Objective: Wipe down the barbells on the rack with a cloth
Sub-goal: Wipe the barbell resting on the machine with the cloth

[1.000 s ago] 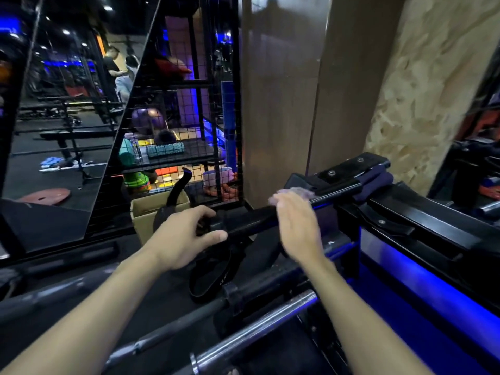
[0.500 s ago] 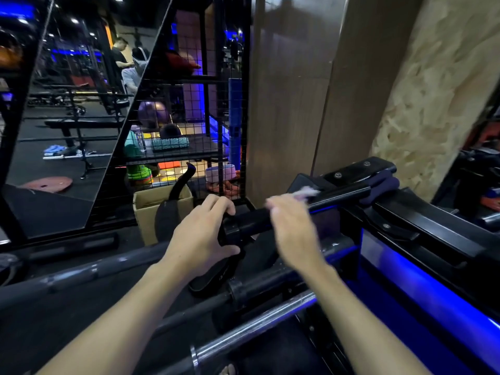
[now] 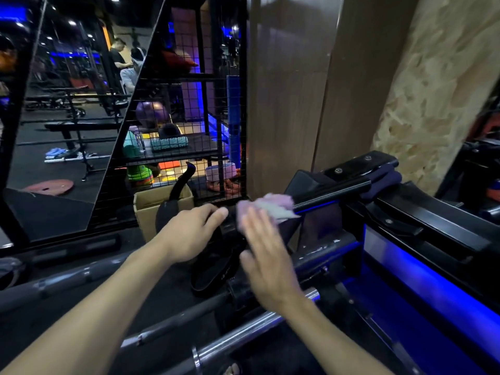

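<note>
The cloth has been slid leftward along the black barbell since a second ago, so wiping is judged under way. The bar is gripped by the left hand; the blurred right hand presses the cloth, fingers roughly straight.

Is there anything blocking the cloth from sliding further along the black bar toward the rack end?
Nothing visible does. The cloth under the right hand lies on the black bar, whose stretch toward the rack end shows bare. The left hand grips on the opposite side.
</note>
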A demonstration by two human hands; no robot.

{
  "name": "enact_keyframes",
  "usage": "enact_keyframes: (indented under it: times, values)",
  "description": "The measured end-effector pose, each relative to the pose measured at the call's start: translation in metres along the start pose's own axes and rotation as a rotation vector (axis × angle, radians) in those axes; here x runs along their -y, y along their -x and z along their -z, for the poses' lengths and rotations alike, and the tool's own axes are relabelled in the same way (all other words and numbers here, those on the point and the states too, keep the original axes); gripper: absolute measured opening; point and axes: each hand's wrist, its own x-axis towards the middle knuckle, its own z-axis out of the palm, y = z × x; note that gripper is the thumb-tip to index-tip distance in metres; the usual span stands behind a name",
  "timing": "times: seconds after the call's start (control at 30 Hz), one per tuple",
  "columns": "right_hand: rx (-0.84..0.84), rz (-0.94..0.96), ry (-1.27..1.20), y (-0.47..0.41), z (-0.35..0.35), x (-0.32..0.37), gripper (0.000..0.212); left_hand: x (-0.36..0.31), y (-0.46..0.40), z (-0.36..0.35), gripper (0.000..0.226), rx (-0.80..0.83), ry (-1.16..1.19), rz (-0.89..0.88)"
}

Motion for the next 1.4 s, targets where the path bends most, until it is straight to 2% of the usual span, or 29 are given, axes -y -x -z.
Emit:
enact_keyframes:
  times: [0.07, 0.13, 0.17, 0.27, 0.3, 0.33, 0.37, 0.47, 0.5, 0.57, 0.63, 0.67, 0.73, 0.77, 0.8, 0.87, 0.93, 0.97, 1.03, 1.1, 1.23, 1.3, 1.4]
  values:
    - [0.083, 0.124, 0.065, -0.001, 0.009, -0.008, 0.06, -0.003, -0.004, 0.001, 0.055, 0.042, 0.038, 0.051]
    - [0.026, 0.118, 0.121, -0.011, 0.029, -0.045, 0.054, 0.001, -0.005, 0.001, 0.06, 0.088, 0.073, 0.053]
    - [-0.047, 0.025, 0.126, -0.017, 0.042, -0.067, 0.052, 0.004, -0.004, 0.001, 0.066, 0.1, 0.07, 0.04]
    - [-0.26, -0.416, 0.051, -0.024, 0.067, -0.112, 0.056, 0.009, -0.003, 0.0, 0.085, 0.06, 0.075, 0.012]
    - [-0.312, -0.482, 0.023, -0.025, 0.062, -0.11, 0.06, 0.009, -0.003, -0.001, 0.086, 0.047, 0.098, 0.01]
    - [-0.329, -0.458, 0.014, -0.027, 0.052, -0.1, 0.063, 0.009, -0.004, -0.001, 0.082, 0.04, 0.124, 0.006]
    - [-0.306, -0.35, 0.017, -0.026, 0.041, -0.083, 0.064, 0.007, -0.003, -0.001, 0.073, 0.031, 0.144, -0.001]
    - [-0.066, 0.06, 0.05, -0.016, 0.021, -0.042, 0.061, 0.004, -0.004, -0.003, 0.051, 0.002, 0.189, -0.036]
    - [-0.008, 0.135, 0.065, -0.015, 0.025, -0.046, 0.061, 0.002, -0.004, -0.002, 0.048, -0.002, 0.195, -0.046]
    - [0.029, 0.16, 0.094, -0.02, 0.044, -0.071, 0.057, -0.002, -0.003, 0.0, 0.043, -0.002, 0.155, -0.074]
    - [-0.04, 0.032, 0.1, -0.028, 0.066, -0.112, 0.046, -0.004, -0.006, 0.0, 0.045, -0.002, 0.073, -0.12]
    - [-0.118, -0.108, 0.085, -0.032, 0.078, -0.136, 0.043, -0.005, -0.008, 0.0, 0.048, 0.0, 0.045, -0.134]
    - [-0.27, -0.47, 0.027, -0.041, 0.098, -0.173, 0.053, -0.007, -0.011, -0.001, 0.05, 0.008, 0.02, -0.137]
    - [-0.287, -0.599, 0.027, -0.046, 0.101, -0.183, 0.061, -0.007, -0.012, -0.001, 0.05, 0.018, 0.025, -0.13]
    - [-0.274, -0.647, 0.05, -0.05, 0.097, -0.178, 0.065, -0.006, -0.014, 0.0, 0.05, 0.029, 0.047, -0.123]
    - [-0.24, -0.512, 0.08, -0.05, 0.081, -0.146, 0.056, -0.003, -0.017, 0.002, 0.051, 0.044, 0.121, -0.119]
    - [-0.156, -0.209, 0.096, -0.035, 0.066, -0.106, 0.042, 0.001, -0.018, 0.003, 0.049, 0.066, 0.199, -0.097]
    - [-0.088, -0.076, 0.084, -0.024, 0.061, -0.096, 0.042, 0.004, -0.019, 0.002, 0.049, 0.072, 0.236, -0.089]
    - [-0.029, 0.04, 0.06, -0.018, 0.067, -0.11, 0.047, 0.007, -0.019, 0.001, 0.048, 0.078, 0.274, -0.08]
    - [-0.108, -0.064, 0.058, -0.022, 0.08, -0.146, 0.041, 0.009, -0.021, 0.0, 0.048, 0.069, 0.283, -0.091]
    - [-0.507, -0.547, -0.014, -0.042, 0.087, -0.18, 0.035, 0.011, -0.023, -0.001, 0.05, 0.054, 0.283, -0.099]
    - [-0.564, -0.551, 0.019, -0.048, 0.075, -0.163, 0.031, 0.01, -0.023, -0.002, 0.052, 0.047, 0.264, -0.104]
    - [-0.511, -0.36, 0.048, -0.041, 0.061, -0.123, 0.02, 0.007, -0.022, -0.002, 0.056, 0.044, 0.192, -0.101]
